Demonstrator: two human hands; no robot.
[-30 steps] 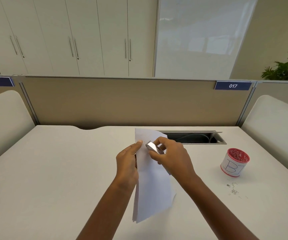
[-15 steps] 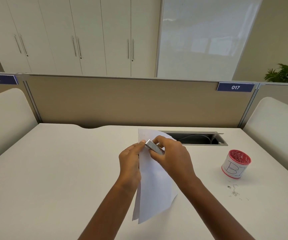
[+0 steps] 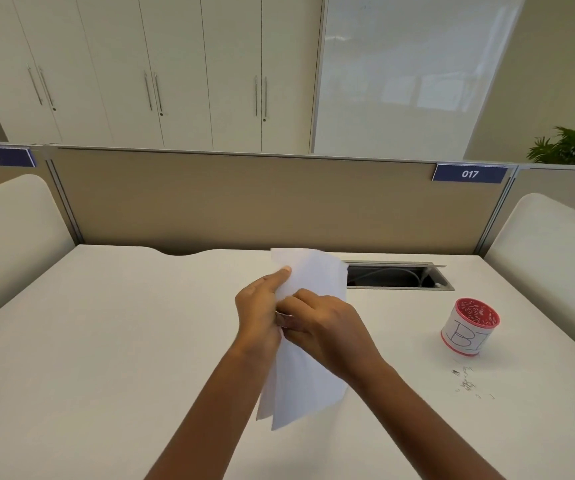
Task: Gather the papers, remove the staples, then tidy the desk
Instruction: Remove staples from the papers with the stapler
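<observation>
A second ago our right hand [image 3: 327, 327] held the metal staple remover [image 3: 286, 319] up at the far left corner of the papers [image 3: 310, 341], in plain sight against the sheet. Now we have brought that hand nearer along the left edge, and the remover is mostly hidden between our two hands, only a sliver of metal showing. Our left hand [image 3: 258, 317] has changed too: its forefinger, which met the remover at the corner before, now lies stretched far along the paper's left edge. The far part of the sheet stands uncovered.
</observation>
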